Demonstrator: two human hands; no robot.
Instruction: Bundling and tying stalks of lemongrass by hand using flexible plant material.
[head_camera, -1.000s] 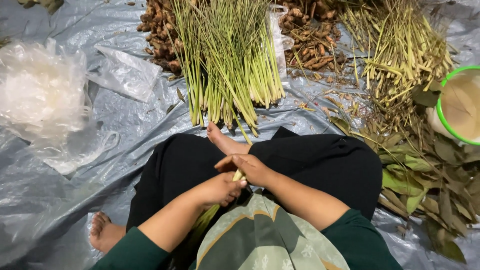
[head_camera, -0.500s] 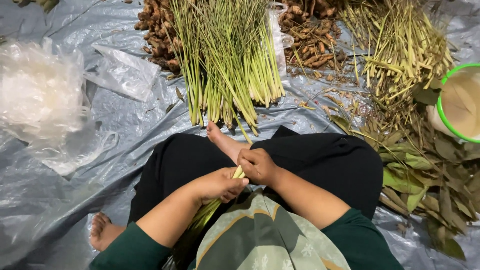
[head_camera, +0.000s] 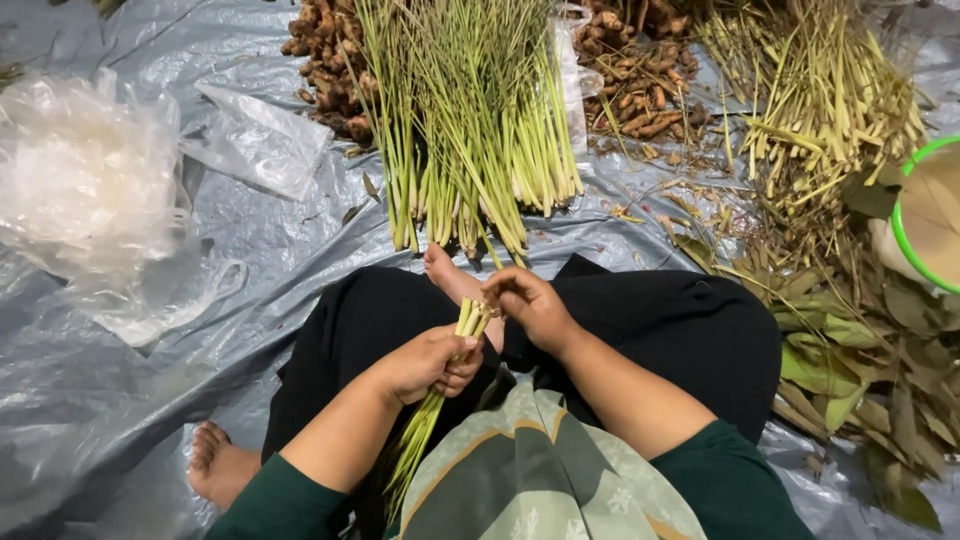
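Two hands work over the lap of a person sitting cross-legged on a grey plastic sheet (head_camera: 250, 240). The left hand (head_camera: 425, 362) is closed around a small bundle of lemongrass stalks (head_camera: 470, 322), whose pale cut ends stick up past the knuckles while the green tops trail down beside the knee. The right hand (head_camera: 530, 305) has its fingers curled in at the bundle's upper end, pinching the stalk tips; it touches the bundle just above the left hand. A bare foot (head_camera: 445, 272) lies right behind them. Beyond it a big pile of lemongrass (head_camera: 470, 130) lies on the sheet, flanked by brown roots (head_camera: 325, 65). Clear plastic bags (head_camera: 85, 185) lie to the left. Dry leaves (head_camera: 860, 350) and a green-rimmed bowl (head_camera: 925, 215) lie to the right.
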